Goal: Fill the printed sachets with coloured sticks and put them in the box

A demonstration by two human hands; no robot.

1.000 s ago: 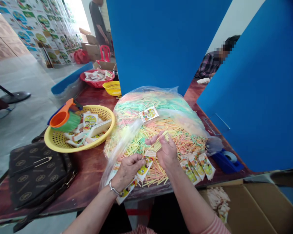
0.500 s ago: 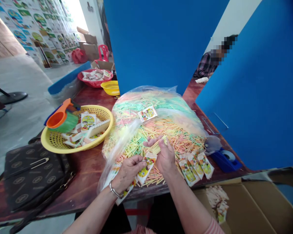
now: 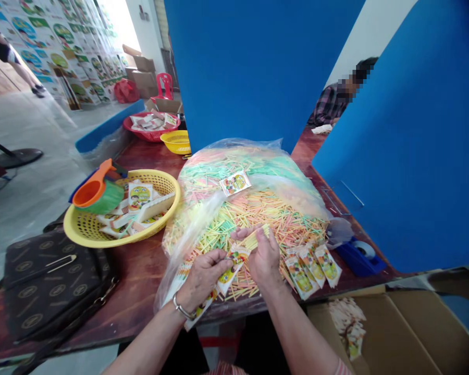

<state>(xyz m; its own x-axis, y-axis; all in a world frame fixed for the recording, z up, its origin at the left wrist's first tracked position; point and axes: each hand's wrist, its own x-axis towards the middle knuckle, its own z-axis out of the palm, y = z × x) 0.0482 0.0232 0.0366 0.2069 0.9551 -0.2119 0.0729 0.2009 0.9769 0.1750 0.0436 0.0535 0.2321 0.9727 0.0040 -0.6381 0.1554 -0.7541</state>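
The left hand (image 3: pixel 203 273) is low in the middle of the frame. Its fingers are curled in, and the thumb and a finger pinch a small paper packet (image 3: pixel 237 259) by its left side. The right hand (image 3: pixel 266 258) is just to the right of it and a bit higher up. It is about half closed, with the thumb pressed on a bunch of yellow sticks (image 3: pixel 256 239) and the fingers curled behind.

The packet is between the 2 hands. It leans, so its long way goes from lower left to upper right, and its top end points up at the bunch. The bunch leans the same way but lies flatter. Its lower left end is just by the packet's top end. I cannot tell if the 2 touch, or if the top of the packet is open. The left hand is the one on the packet, but the right hand is very near the packet's top.

Under both hands is a big heap of loose sticks (image 3: pixel 293 221) in a clear plastic bag (image 3: pixel 193 224). 1 packet lies flat on the bag (image 3: pixel 235 183), near the middle of the frame. More packets (image 3: pixel 304 278) lie right of the right hand.
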